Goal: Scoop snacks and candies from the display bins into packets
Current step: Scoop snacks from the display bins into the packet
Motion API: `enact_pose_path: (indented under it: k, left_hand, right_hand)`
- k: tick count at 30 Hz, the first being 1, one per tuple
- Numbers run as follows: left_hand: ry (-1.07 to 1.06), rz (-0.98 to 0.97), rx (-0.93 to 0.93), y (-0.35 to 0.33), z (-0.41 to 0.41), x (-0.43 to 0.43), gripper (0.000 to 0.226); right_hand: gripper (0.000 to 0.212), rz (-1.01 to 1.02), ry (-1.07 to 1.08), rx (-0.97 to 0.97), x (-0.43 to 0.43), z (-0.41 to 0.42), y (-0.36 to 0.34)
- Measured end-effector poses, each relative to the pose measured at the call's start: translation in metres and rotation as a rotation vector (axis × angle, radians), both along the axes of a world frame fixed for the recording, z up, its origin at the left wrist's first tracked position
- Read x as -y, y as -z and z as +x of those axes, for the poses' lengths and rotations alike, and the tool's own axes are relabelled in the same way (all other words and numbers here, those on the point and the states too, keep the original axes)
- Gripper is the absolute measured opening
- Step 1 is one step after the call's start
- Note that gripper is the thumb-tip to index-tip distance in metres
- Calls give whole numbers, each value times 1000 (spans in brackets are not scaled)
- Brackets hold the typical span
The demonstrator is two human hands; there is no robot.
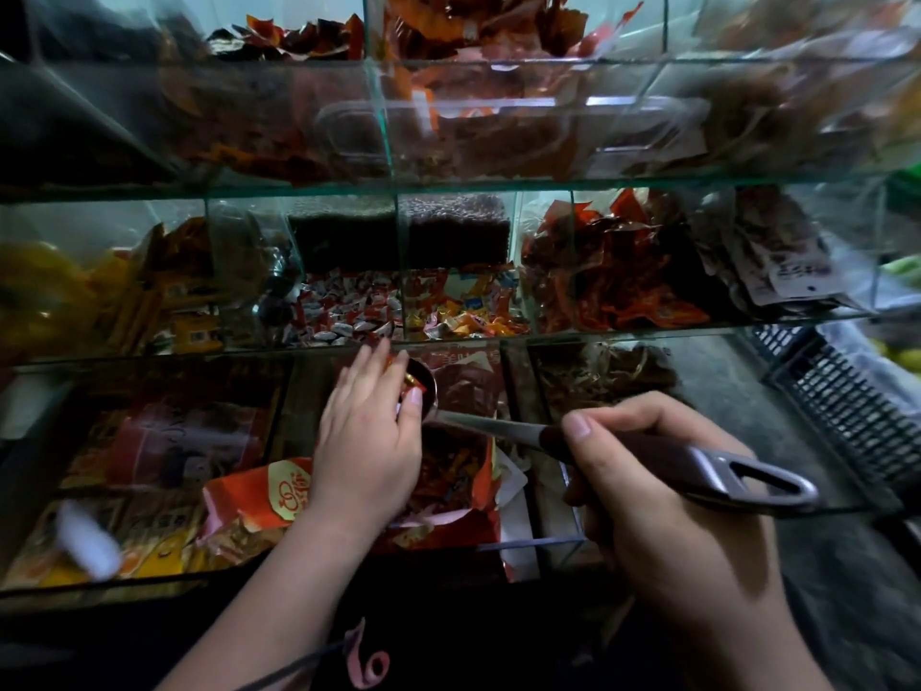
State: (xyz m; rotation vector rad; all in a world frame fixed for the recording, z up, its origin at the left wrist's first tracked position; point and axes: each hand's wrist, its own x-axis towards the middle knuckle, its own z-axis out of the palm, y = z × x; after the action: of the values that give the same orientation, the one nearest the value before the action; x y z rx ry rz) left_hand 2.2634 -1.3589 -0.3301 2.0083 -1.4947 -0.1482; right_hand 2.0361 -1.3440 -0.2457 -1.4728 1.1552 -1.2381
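— Any writing you can make out?
— Little. In the lowest glass bin (528, 543), a red packet (249, 496) carries a round gold emblem with curling script I cannot read.
— And the left hand (369, 441)?
— Just right of that packet. Its fingers are nearly straight and laid over the bowl of the scoop (658, 463), with the thumb touching the wrapped candies (412, 384) in it.
— Behind it?
— A red bag (466, 371) printed with Chinese characters, too blurred to read.
— The right hand (663, 516)?
— Clenched round the scoop's dark handle, thumb on top. The metal loop sticks out to the right.
— Further right?
— White labels (797, 279) in a middle-tier bin, print too small.
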Motion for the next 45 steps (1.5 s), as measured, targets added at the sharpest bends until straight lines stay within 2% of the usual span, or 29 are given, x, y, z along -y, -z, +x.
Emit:
enact_pose_path:
  k: [3,6,9,12,14,15,18,21,25,27,28,29,31,33,34,36,37,39,42,45]
  left_hand:
    - [64,-59,51,-21,-1,26,54]
    - [125,-116,89,-45,-2,66,56]
    - [208,-72,35,-55,-6,106,57]
    - [199,-77,-285,-54,-6,126,58]
    - [116,-164,-530,-49,-3,121,55]
    - [85,-195,-589,-45,-1,115,54]
    - [42,-196,-628,-31,4,92,54]
    - [59,-169,-600,-22,8,76,55]
    - [52,-150,-519,-24,7,57,60]
    - [32,-155,-488,-24,10,42,61]
    - [7,-145,-469,-22,12,32,59]
    - [-35,-128,-446,-20,15,22,53]
    - [-118,-95,-360,-13,21,-2,27]
    - [-134,-52,-283,-1,26,-25,19]
    - [-115,-21,-267,6,27,-33,19]
    - [-84,91,-237,18,28,-46,11]
    - [-75,177,-209,23,28,-50,18]
    - [-77,306,-186,30,27,-54,51]
    - [-102,291,-293,29,29,-56,68]
    - [-47,239,-375,32,29,-56,79]
  right_hand:
    - [28,-59,52,85,6,5,-6]
    - [20,-100,189,189,17,9,-18]
    - [18,-115,291,227,40,16,-14]
    - [16,-220,308,52,67,25,0]
    - [9,-330,194,-104,83,26,7]
    - [4,-382,127,-203,90,25,11]
    - [13,-511,-8,-485,99,16,18]
    - [17,-607,7,-521,96,12,17]
    - [8,-684,-81,-283,59,7,0]
    - [5,-664,-109,-266,46,9,-4]
    - [5,-569,-137,-260,45,10,-1]
    - [12,-373,-161,-248,45,12,3]
    - [17,-52,-203,-198,40,10,9]
    - [37,-152,-243,-258,29,0,4]
    - [39,-231,-251,-298,22,-5,-3]
    - [23,-402,-297,-328,8,-12,-23]
    - [19,-484,-281,-371,5,-14,-27]
    - [16,-508,-262,-509,6,-10,-27]
    - [18,-351,-383,-619,11,12,-3]
    - [20,-365,-403,-841,17,40,36]
